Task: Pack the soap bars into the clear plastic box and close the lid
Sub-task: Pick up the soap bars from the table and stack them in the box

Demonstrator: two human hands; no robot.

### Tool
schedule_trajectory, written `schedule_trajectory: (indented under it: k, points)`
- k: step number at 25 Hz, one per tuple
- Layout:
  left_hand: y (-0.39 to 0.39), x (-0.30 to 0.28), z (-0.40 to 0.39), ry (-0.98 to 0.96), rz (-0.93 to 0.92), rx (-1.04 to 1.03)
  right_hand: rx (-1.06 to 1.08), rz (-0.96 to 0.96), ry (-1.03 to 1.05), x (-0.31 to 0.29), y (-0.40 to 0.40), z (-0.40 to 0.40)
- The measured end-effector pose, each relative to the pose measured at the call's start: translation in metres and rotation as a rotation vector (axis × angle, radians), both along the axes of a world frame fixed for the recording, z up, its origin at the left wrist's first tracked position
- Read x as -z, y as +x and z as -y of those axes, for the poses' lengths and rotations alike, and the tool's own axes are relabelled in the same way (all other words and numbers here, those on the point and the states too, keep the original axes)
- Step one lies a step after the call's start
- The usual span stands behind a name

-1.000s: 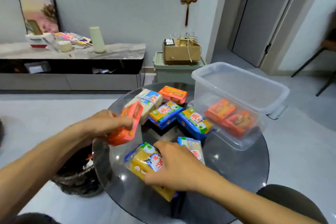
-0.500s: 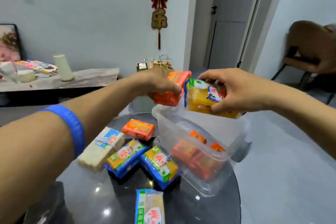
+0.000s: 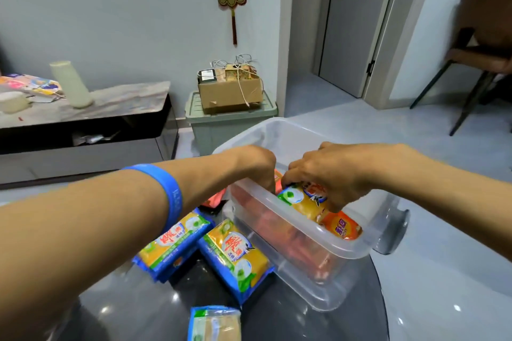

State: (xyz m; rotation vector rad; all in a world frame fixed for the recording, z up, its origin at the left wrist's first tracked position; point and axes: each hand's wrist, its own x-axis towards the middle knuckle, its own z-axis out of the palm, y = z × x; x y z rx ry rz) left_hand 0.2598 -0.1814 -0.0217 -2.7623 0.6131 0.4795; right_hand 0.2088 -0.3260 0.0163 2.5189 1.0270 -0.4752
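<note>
The clear plastic box [image 3: 343, 253] stands open on the dark glass table [image 3: 291, 321]. Both hands reach down inside it. My right hand [image 3: 329, 171] is shut on a yellow soap pack [image 3: 302, 199] lying in the box. My left hand [image 3: 257, 165] is curled beside it, fingers down on an orange soap bar [image 3: 278, 176] that is mostly hidden. Another orange soap bar [image 3: 342, 227] lies in the box near its front corner, and more show through the wall. Two yellow-and-blue soap packs [image 3: 235, 257] [image 3: 174, 243] lie on the table left of the box.
A pale soap pack [image 3: 214, 324] sits at the table's near edge, and an orange bar [image 3: 214, 198] peeks out under my left forearm. Behind stand a green bin with a cardboard box [image 3: 230, 91], a low cabinet [image 3: 83, 119] and a chair [image 3: 482, 58].
Both hands have come down from above the box rim into the box, carrying the orange bar and the yellow pack with them. The view has tilted slightly downward.
</note>
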Motion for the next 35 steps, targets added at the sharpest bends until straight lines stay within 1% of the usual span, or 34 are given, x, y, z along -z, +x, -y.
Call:
schedule_trajectory:
  k: [5,7,8,9,11,13,14,15,16,17,18,19,20,21,22,23,24,25,26,27,28,30,33,35]
  points:
    - [0.003,0.008,0.002,0.132,-0.139,0.020,0.009,-0.012,-0.013,0.017,0.005,-0.019]
    - [0.002,0.006,-0.003,0.136,-0.124,0.044,-0.013,0.018,0.013,0.024,0.005,-0.020]
    - [0.000,0.002,-0.005,0.115,-0.072,0.074,-0.017,0.023,0.046,0.030,0.003,-0.020]
    - [-0.002,-0.004,-0.007,0.069,-0.002,0.112,-0.020,0.016,0.087,0.035,0.002,-0.020]
    - [-0.010,-0.022,-0.017,-0.120,0.158,0.190,-0.028,-0.003,0.144,0.043,-0.001,-0.020]
    - [-0.023,-0.046,-0.041,-0.404,0.329,0.224,0.044,-0.024,0.162,0.033,-0.006,-0.021]
    - [-0.031,-0.055,-0.059,-0.545,0.404,0.204,0.099,-0.014,0.183,0.020,-0.011,-0.022]
    - [-0.039,-0.059,-0.082,-0.662,0.465,0.155,0.134,0.049,0.247,0.005,-0.017,-0.023]
    - [-0.048,-0.057,-0.107,-0.735,0.505,0.071,0.148,0.168,0.388,-0.010,-0.026,-0.027]
    - [-0.057,-0.049,-0.131,-0.742,0.519,-0.035,0.155,0.296,0.601,-0.023,-0.040,-0.035]
    - [-0.067,-0.034,-0.152,-0.677,0.493,-0.133,0.145,0.390,0.840,-0.029,-0.055,-0.049]
    - [-0.077,-0.015,-0.167,-0.584,0.415,-0.210,0.130,0.445,1.029,-0.029,-0.072,-0.066]
    - [-0.086,0.006,-0.176,-0.505,0.300,-0.261,0.148,0.448,1.118,-0.022,-0.086,-0.086]
    - [-0.095,0.026,-0.181,-0.435,0.183,-0.294,0.214,0.389,1.112,-0.008,-0.099,-0.105]
    - [-0.104,0.044,-0.182,-0.361,0.113,-0.302,0.320,0.282,1.030,0.014,-0.111,-0.123]
    - [-0.109,0.057,-0.182,-0.291,0.105,-0.287,0.452,0.161,0.885,0.039,-0.123,-0.138]
    - [-0.112,0.067,-0.181,-0.252,0.142,-0.270,0.544,0.092,0.733,0.064,-0.132,-0.147]
    - [-0.112,0.073,-0.180,-0.246,0.185,-0.271,0.573,0.091,0.607,0.086,-0.137,-0.152]
    - [-0.112,0.075,-0.178,-0.259,0.203,-0.287,0.570,0.140,0.502,0.104,-0.137,-0.152]
    - [-0.111,0.076,-0.176,-0.272,0.195,-0.309,0.550,0.218,0.444,0.116,-0.135,-0.151]
    - [-0.110,0.076,-0.174,-0.278,0.172,-0.327,0.540,0.282,0.423,0.124,-0.131,-0.151]
    - [-0.109,0.078,-0.171,-0.276,0.137,-0.349,0.570,0.315,0.460,0.129,-0.119,-0.149]
    - [-0.115,0.075,-0.167,-0.349,0.162,-0.388,0.648,0.258,0.545,0.122,-0.106,-0.148]
    - [-0.124,0.065,-0.164,-0.433,0.144,-0.428,0.672,0.164,0.643,0.108,-0.114,-0.145]
